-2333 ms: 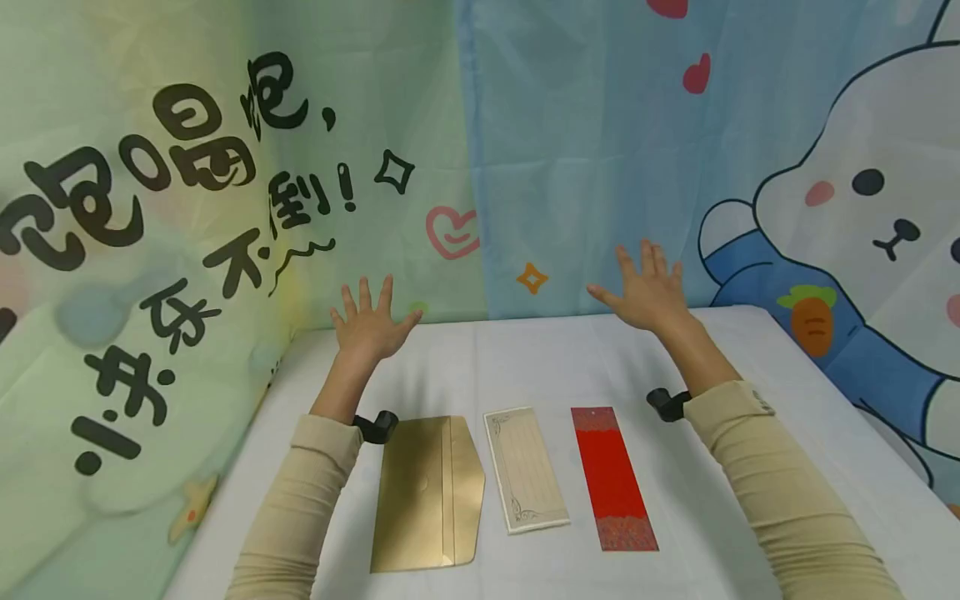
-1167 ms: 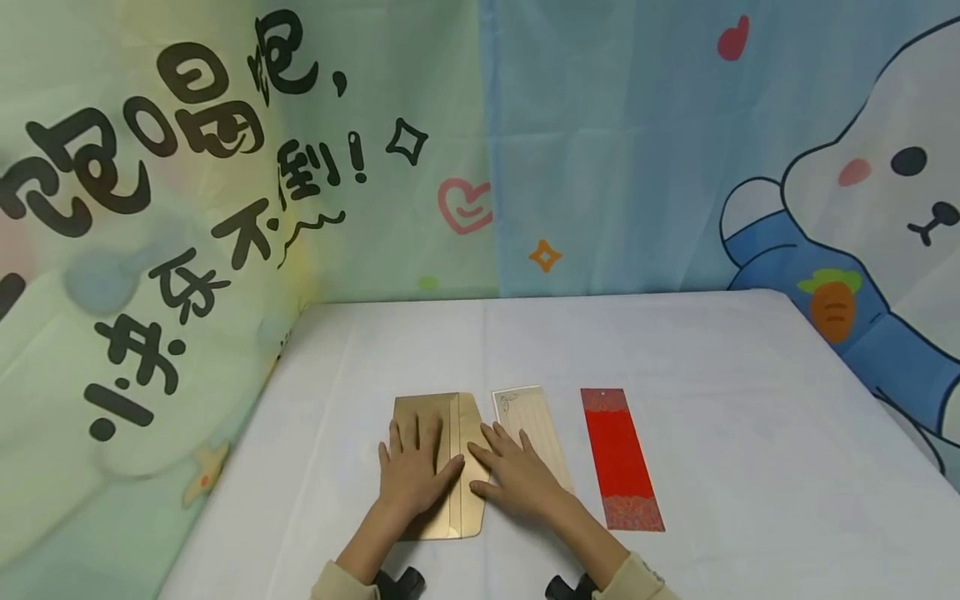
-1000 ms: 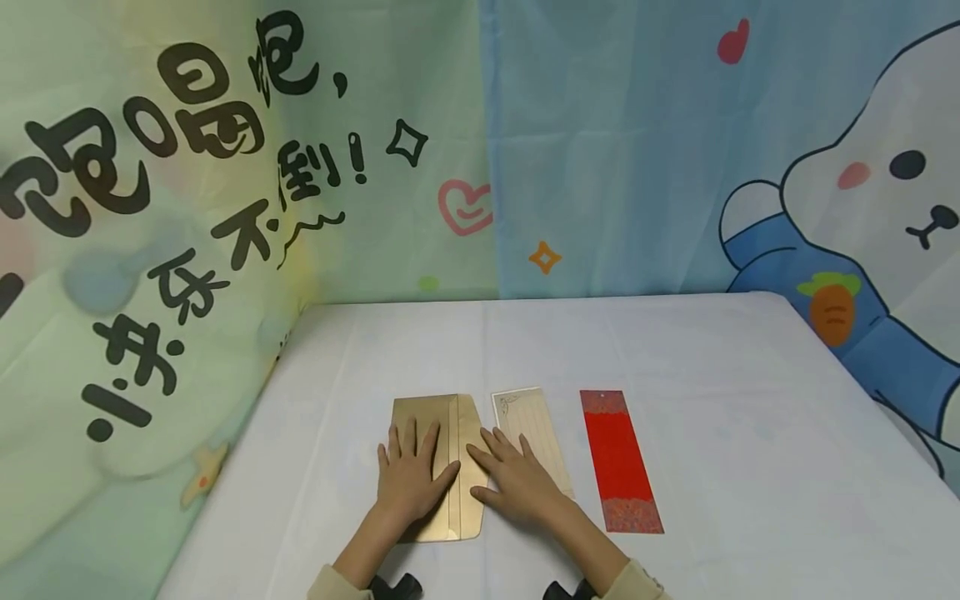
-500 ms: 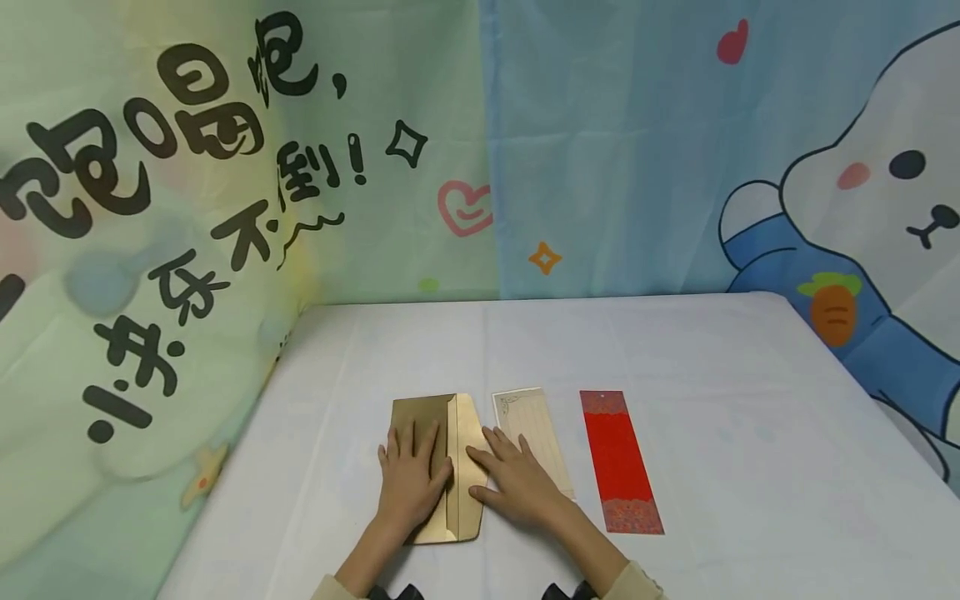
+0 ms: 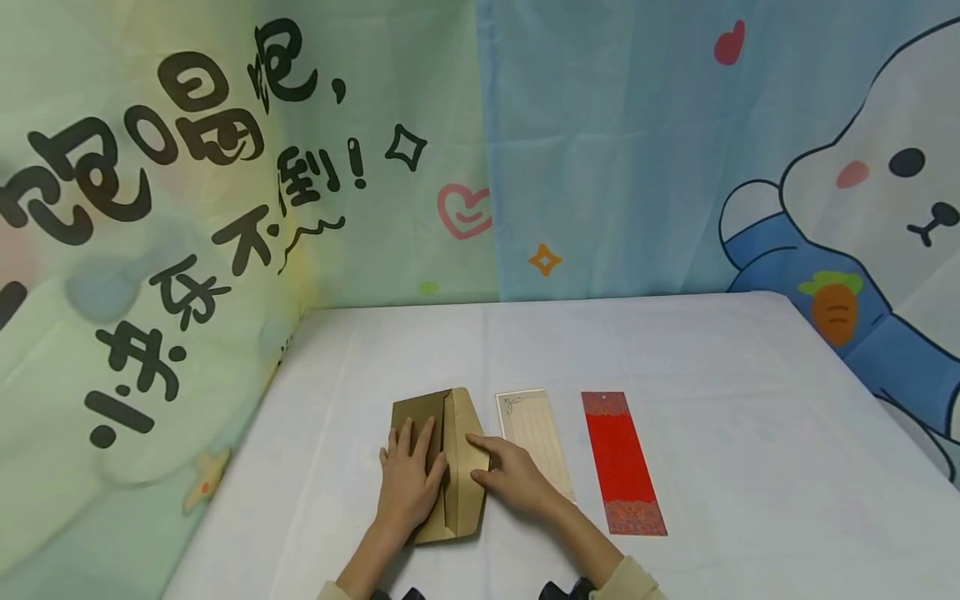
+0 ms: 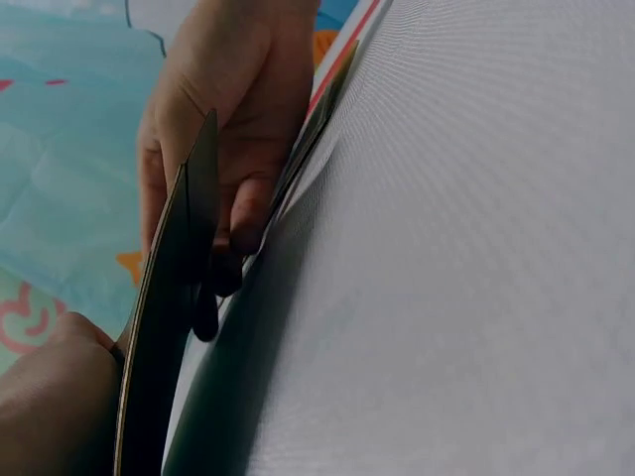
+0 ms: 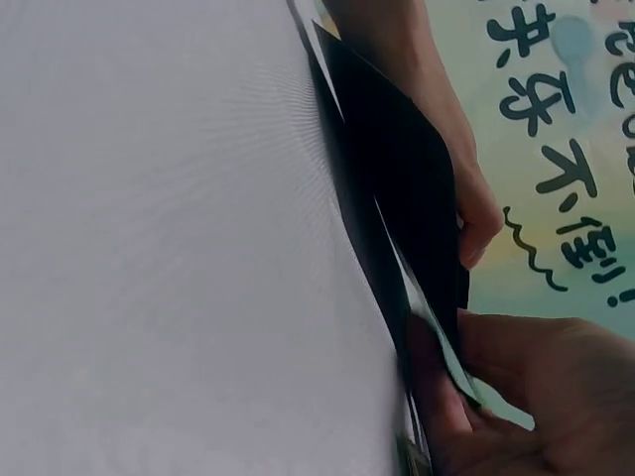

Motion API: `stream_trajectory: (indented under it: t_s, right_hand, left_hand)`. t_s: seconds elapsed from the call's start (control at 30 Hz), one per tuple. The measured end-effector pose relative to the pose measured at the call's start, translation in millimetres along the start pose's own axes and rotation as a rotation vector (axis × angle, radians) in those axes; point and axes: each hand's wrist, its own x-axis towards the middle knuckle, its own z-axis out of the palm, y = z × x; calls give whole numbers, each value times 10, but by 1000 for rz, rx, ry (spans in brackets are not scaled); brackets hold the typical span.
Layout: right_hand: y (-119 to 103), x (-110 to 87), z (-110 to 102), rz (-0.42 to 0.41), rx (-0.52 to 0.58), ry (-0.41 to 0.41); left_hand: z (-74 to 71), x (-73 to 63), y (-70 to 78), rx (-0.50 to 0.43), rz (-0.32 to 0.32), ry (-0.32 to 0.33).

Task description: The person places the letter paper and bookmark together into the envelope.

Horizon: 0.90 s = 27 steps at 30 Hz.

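A gold envelope (image 5: 467,500) lies on the white table in the head view, its pointed flap side at the right raised off the cloth. My left hand (image 5: 408,487) rests on its body with fingers extended and the thumb along the fold. With thumb and fingers, my right hand (image 5: 517,475) pinches the flap's right edge. In the left wrist view the envelope (image 6: 164,297) shows nearly edge-on and tilted up, with the right hand (image 6: 233,109) beyond it. The right wrist view shows the envelope's dark underside (image 7: 397,149) above the cloth.
Right of the envelope lies a cream lined card (image 5: 536,425) with ornate corners, partly covered by the right hand. Farther right is a red strip (image 5: 621,467) with patterned ends. The white table (image 5: 750,400) meets printed curtains (image 5: 600,167) at the back and left.
Both hands came down from above the table's far side onto the envelope. The right hand then took hold of the flap edge, and the envelope's right side rose. Card and strip stayed put.
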Motion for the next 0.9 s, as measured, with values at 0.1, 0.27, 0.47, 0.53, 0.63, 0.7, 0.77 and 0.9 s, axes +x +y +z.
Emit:
stream_trajectory:
  t_s: [0.1,0.27,0.47,0.53,0.63,0.7,0.77,0.9]
  right_hand:
    - [15,9,-1,60,160,-68]
    - [27,15,1,119,294,-119]
    - [27,0,-17,112,364,-110]
    - [27,-17,-31,94,409,-120]
    - [34,-30,-48,45,468,-134]
    - [20,-33,-64,9,468,-133]
    - [3,-32,-82,-19,441,-122]
    - [-20,-38,-113,-63,427,-110]
  left_hand:
    - [-7,-1,0,-2,4,10]
    - [-14,-7,-1,-11,11,13]
    - [-36,-15,-7,52,22,32]
    - [-43,-12,-2,81,12,52]
    - [-50,5,20,87,-6,86]
    - [-54,25,44,77,-13,107]
    - [-56,46,72,68,-15,130]
    - [-63,82,131,68,-31,175]
